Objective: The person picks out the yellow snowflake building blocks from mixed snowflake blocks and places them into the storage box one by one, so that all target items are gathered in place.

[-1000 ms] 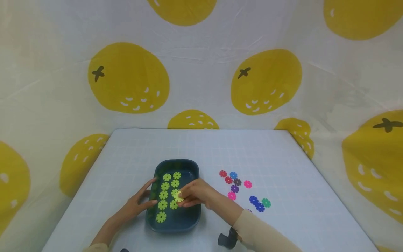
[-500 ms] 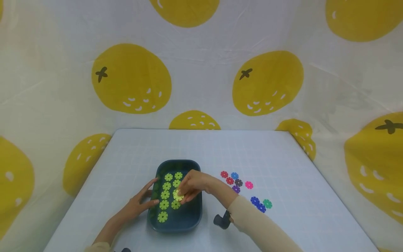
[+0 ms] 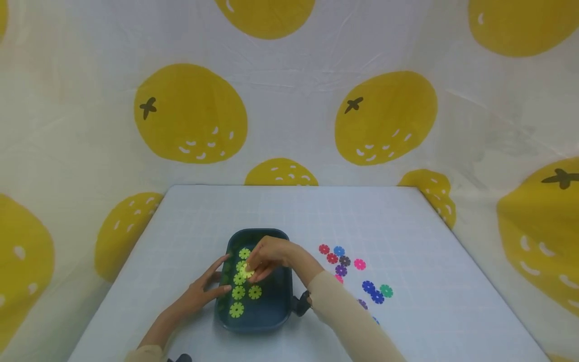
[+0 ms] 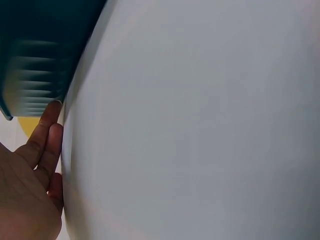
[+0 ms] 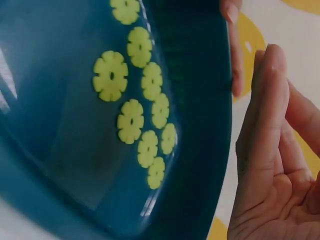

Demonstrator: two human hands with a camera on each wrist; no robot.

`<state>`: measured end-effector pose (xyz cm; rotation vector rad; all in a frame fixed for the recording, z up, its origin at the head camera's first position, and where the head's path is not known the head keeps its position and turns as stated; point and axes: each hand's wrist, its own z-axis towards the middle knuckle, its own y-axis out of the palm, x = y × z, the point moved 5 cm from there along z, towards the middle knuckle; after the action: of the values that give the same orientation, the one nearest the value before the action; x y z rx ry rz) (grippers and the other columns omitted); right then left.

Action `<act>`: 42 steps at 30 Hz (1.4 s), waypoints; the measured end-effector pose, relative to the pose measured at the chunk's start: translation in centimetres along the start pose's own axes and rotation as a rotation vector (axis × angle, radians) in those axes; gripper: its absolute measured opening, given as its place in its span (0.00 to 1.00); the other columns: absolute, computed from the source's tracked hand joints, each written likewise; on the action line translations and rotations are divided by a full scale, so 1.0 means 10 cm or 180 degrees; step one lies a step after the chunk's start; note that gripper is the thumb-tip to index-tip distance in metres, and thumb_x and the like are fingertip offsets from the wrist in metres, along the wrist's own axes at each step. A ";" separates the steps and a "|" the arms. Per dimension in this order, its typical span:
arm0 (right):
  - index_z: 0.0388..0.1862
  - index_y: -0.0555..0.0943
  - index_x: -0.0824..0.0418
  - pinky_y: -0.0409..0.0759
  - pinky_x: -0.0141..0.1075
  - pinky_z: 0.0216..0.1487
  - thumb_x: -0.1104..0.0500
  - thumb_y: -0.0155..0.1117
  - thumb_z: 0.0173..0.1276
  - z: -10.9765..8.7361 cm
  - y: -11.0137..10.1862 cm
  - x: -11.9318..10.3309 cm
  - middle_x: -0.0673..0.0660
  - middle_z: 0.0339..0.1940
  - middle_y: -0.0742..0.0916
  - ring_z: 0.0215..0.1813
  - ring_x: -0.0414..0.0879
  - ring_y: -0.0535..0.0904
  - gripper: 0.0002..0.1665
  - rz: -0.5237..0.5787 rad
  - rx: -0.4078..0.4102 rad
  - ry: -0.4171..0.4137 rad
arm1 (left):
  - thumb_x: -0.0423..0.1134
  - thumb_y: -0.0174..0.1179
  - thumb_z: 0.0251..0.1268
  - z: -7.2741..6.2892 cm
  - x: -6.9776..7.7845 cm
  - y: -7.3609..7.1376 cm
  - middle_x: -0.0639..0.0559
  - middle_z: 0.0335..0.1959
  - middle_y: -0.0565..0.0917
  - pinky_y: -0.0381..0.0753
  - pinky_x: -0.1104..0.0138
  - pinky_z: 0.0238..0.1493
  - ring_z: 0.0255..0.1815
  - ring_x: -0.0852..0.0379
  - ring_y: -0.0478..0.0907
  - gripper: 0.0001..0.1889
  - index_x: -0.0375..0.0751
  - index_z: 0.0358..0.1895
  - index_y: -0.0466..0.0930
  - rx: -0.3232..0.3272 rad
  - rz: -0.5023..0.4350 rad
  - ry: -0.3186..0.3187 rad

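A dark teal tray (image 3: 270, 322) stands on the white table. Inside it, yellow-green snowflake discs (image 3: 236, 309) lie in two columns, also visible in the right wrist view as notched discs (image 5: 110, 76). My right hand (image 3: 273, 252) is over the tray and pinches another yellow-green disc (image 3: 247, 270) at its fingertips; that disc overlaps the left column, and the hand covers part of the right column. My left hand (image 3: 199, 291) rests at the tray's left side, thumb and index finger spread along the rim. Its other fingers (image 4: 50, 145) touch the ribbed outer wall.
Loose discs in several colours lie right of the tray, among them a red disc (image 3: 323, 249), a pink disc (image 3: 360, 264) and a green disc (image 3: 386, 290). A black wrist device (image 3: 301, 303) sits beside the tray's right rim. A fruit-print cloth (image 3: 289, 100) hangs behind the table.
My right hand has moved up and left over the tray with its disc, from the right column towards the left one. My left hand stays at the rim.
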<state>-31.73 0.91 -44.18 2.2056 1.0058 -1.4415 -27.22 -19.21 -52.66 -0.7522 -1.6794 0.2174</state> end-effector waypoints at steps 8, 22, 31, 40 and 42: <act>0.35 0.88 0.68 0.88 0.41 0.36 0.66 0.66 0.65 0.16 -0.03 -0.03 0.65 0.28 0.90 0.23 0.45 0.87 0.05 0.0067 0.0051 0.0123 | 0.58 0.64 0.64 0.02 -0.02 -0.01 0.36 0.74 0.65 0.56 0.27 0.66 0.75 0.32 0.59 0.43 0.75 0.77 0.47 0.0023 -0.0046 0.0031; 0.33 0.87 0.68 0.85 0.31 0.23 0.68 0.67 0.62 0.24 -0.02 0.22 0.67 0.27 0.89 0.21 0.44 0.86 0.03 -0.0226 0.0062 0.0377 | 0.58 0.63 0.64 -0.01 0.01 0.00 0.37 0.74 0.66 0.56 0.28 0.67 0.75 0.33 0.60 0.42 0.77 0.76 0.48 0.0024 -0.0125 0.0045; 0.27 0.88 0.66 0.83 0.30 0.21 0.67 0.68 0.62 0.25 0.06 0.31 0.66 0.25 0.89 0.18 0.44 0.84 0.05 -0.0854 -0.0280 0.0559 | 0.58 0.63 0.65 -0.03 0.02 0.00 0.37 0.76 0.62 0.55 0.28 0.68 0.75 0.33 0.59 0.42 0.76 0.77 0.47 0.0031 -0.0121 0.0082; 0.24 0.88 0.68 0.83 0.32 0.21 0.66 0.72 0.58 0.30 0.12 0.44 0.66 0.26 0.89 0.18 0.46 0.85 0.06 -0.1380 -0.0537 0.0883 | 0.59 0.63 0.64 -0.01 0.02 0.00 0.37 0.77 0.61 0.57 0.28 0.68 0.75 0.33 0.61 0.43 0.74 0.77 0.48 0.0098 -0.0049 0.0121; 0.24 0.88 0.68 0.84 0.33 0.22 0.66 0.73 0.58 0.29 0.12 0.45 0.66 0.27 0.90 0.19 0.47 0.86 0.06 -0.1453 -0.0523 0.0979 | 0.58 0.63 0.64 -0.02 0.02 0.00 0.37 0.76 0.62 0.57 0.29 0.67 0.74 0.33 0.62 0.43 0.73 0.78 0.48 0.0108 -0.0030 0.0146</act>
<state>-31.74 0.00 -49.58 2.2084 1.7568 -1.1403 -27.06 -19.10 -52.43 -0.7189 -1.6317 0.2201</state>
